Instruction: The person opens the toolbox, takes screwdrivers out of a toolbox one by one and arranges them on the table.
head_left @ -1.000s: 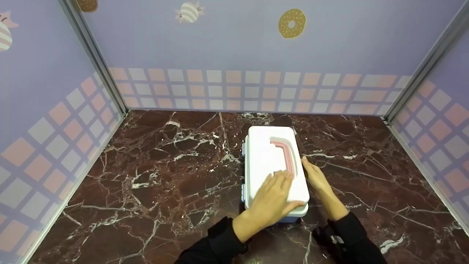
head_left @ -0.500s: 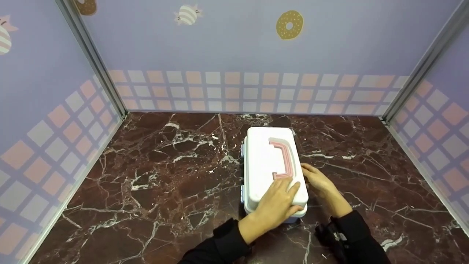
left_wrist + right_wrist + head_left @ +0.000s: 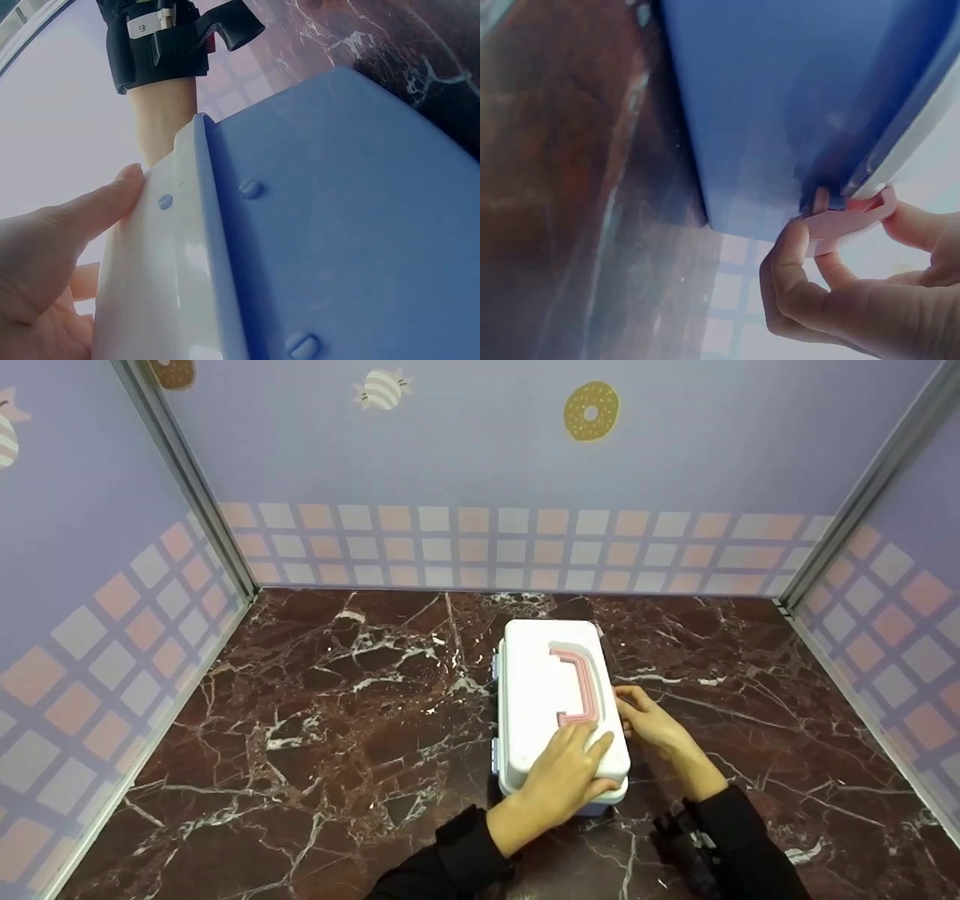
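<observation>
A person's right hand (image 3: 870,309) has its grip clamped on a pink latch (image 3: 840,223) on the right side of a white-and-blue box (image 3: 534,675), thumb and fingers pinching the tab. The left hand (image 3: 559,780) lies across the near end of the closed lid (image 3: 525,727), its grip apart, fingertips beside a pink handle (image 3: 589,682), thumb at the near edge. The box sits right of centre on a dark red marbled table (image 3: 337,765), before a lavender wall (image 3: 465,442) banded with pink and white squares.

The white label (image 3: 142,25) on the wristband (image 3: 166,61) bears one unclear character.
</observation>
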Demonstrator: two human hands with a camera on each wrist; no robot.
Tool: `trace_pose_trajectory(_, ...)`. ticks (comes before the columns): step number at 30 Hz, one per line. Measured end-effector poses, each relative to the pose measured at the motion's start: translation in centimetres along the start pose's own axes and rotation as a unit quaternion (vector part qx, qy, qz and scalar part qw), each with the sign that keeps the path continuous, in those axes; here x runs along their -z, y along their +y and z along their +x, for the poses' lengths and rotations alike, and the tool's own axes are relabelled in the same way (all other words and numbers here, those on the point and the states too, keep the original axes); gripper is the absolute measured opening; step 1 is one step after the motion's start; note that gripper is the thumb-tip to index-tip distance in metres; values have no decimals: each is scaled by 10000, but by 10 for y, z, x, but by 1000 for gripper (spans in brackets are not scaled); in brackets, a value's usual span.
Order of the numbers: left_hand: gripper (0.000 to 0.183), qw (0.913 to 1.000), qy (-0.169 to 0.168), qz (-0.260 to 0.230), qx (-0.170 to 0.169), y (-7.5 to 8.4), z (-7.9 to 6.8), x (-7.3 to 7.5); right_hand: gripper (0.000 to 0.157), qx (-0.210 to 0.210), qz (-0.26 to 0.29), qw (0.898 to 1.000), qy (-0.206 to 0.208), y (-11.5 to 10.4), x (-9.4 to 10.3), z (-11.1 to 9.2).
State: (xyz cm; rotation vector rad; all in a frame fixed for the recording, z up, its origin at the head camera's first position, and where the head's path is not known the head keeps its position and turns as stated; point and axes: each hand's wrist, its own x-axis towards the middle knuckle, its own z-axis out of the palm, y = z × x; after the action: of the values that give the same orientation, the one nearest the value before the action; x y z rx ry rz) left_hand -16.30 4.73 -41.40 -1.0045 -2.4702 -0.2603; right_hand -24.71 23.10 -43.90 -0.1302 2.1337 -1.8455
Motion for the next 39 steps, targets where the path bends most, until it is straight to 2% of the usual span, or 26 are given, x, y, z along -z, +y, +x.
trace_pose_trajectory(6,61,10000,6,-60,-68,-1,1,-1,39,130,-550,9981,228,-5,3,-5)
trace_pose_trajectory(8,62,9999,-25,-109,-56,-2,1,-1,41,144,-523,9983,229,-4,6,-6)
trace_pose_trajectory(13,62,9996,-102,-248,37,-2,0,1,39,131,-66,9998,142,3,12,-6)
trace_pose_trajectory(18,61,9993,-57,-358,58,-2,1,3,39,224,-152,9987,427,11,13,-5)
trace_pose_trajectory(21,60,9985,-35,-533,96,-3,1,3,39,370,-439,9959,692,14,13,-5)
trace_pose_trajectory(23,61,9976,11,-672,133,-4,1,5,37,579,-783,9899,1031,13,12,-6)
trace_pose_trajectory(26,60,9958,165,-885,186,-6,0,7,29,1018,-1411,9690,1753,10,8,-7)
trace_pose_trajectory(28,60,9943,316,-1000,196,-7,0,9,23,1266,-1545,9562,2141,6,4,-8)
trace_pose_trajectory(29,60,9933,393,-1065,199,-8,0,10,21,1340,-1488,9547,2199,4,2,-9)
trace_pose_trajectory(31,59,9914,548,-1170,203,-10,0,10,21,1353,-1253,9615,2037,0,-1,-11)
trace_pose_trajectory(35,57,9873,733,-1387,246,-12,-2,13,29,921,-554,9873,1169,-7,-6,-14)
trace_pose_trajectory(39,59,9848,755,-1526,341,-15,-3,19,35,546,-251,9954,741,-13,-7,-16)
